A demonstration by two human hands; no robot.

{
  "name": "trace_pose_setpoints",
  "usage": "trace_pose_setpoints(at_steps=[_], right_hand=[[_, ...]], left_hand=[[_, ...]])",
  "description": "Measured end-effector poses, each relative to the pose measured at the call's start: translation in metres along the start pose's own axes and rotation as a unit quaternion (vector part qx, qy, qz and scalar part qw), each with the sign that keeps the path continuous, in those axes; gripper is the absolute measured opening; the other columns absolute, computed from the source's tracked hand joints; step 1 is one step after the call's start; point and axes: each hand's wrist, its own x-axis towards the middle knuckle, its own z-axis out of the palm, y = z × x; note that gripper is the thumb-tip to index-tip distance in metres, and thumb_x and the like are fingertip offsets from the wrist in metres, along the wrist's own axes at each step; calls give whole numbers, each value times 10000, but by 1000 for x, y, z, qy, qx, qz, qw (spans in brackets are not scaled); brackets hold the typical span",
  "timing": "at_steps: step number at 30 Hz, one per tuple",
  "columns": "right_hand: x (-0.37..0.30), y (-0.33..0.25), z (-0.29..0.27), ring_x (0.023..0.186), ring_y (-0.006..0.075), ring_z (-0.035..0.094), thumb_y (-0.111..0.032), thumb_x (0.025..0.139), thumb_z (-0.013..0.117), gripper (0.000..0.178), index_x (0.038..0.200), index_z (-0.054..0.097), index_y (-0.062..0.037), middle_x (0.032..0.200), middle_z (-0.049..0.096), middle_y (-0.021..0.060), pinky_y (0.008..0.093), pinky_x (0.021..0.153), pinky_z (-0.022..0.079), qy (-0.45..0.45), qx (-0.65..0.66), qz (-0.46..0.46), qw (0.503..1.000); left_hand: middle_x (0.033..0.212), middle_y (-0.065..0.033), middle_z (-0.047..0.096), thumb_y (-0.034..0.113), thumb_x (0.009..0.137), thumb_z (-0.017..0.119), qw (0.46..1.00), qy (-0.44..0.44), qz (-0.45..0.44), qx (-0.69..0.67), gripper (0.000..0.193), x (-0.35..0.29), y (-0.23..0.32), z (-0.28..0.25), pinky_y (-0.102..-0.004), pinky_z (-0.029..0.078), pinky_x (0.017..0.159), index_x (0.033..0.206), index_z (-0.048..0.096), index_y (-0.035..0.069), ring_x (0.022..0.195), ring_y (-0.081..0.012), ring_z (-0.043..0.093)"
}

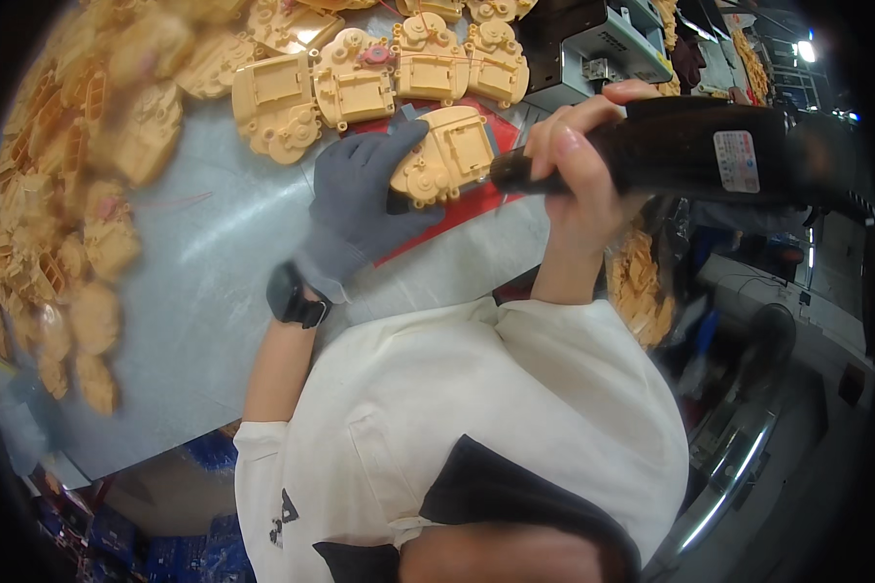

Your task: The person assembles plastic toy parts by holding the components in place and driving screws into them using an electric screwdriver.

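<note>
Holding a yellow housing (447, 155) over a red mat (408, 245): left hand (360, 189), grey glove, fingers closed on the part's left end, one digit laid across its upper face, another just under the near edge. Housing shows a rectangular recess to the right, round bosses to the left. Right hand (593, 160) bare, fingers wrapped round a black tool (671, 146) with a pale label on its side; nose points left, close by the housing's right edge. Cannot tell whether it touches. Black watch (297, 293) on left wrist. Beyond the mat, a row of similar housings (355, 83) on the grey table (204, 262), one bearing a pink round piece (375, 55). More yellow parts (39, 233) heaped along the left side, blurred near the rim. Grey box (608, 49) beyond the right hand.
</note>
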Motion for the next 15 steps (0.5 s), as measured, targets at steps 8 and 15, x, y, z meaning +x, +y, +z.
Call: trace_pose_setpoints(at_steps=[8, 15], right_hand=[[4, 6, 1, 537, 109, 528, 60, 712, 634, 440, 1082, 403, 3, 672, 575, 72, 221, 542, 453, -21, 42, 8, 999], [-2, 10, -5, 528, 112, 528, 21, 712, 657, 412, 1028, 395, -16, 628, 568, 58, 234, 517, 458, -20, -15, -54, 998]], left_hand=[[1071, -107, 595, 302, 543, 810, 1000, 0, -8, -13, 842, 1, -3, -1, -403, 405, 891, 1296, 478, 121, 978, -303, 553], [1089, -111, 589, 269, 537, 822, 1000, 2, 7, -2, 841, 4, 0, -3, -408, 402, 897, 1292, 479, 126, 991, -310, 543]])
